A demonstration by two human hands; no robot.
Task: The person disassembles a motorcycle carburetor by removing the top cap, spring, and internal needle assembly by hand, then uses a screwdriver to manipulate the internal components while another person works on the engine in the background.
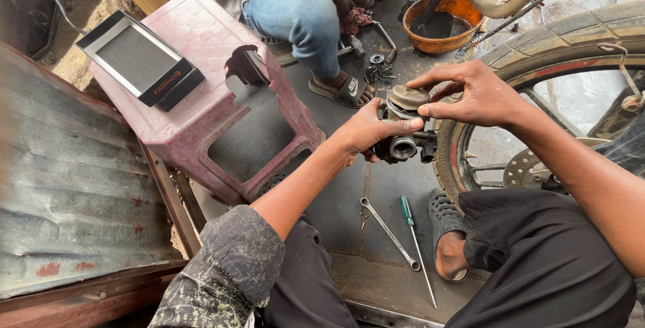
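Metal carburetor (403, 136) is grasped by the left hand (366, 130); the right hand (470, 93) pinches its top. Below lie a wrench (390, 232) and a green screwdriver (416, 247), with a motorcycle wheel (551, 53) just beside.

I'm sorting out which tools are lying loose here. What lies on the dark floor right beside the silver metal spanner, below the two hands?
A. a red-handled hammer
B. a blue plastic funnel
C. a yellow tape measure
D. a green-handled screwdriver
D: a green-handled screwdriver lies on the dark floor just right of the silver metal spanner, both below the hands.

Both hands, left (366, 130) and right (470, 96), grip a carburetor (405, 141).
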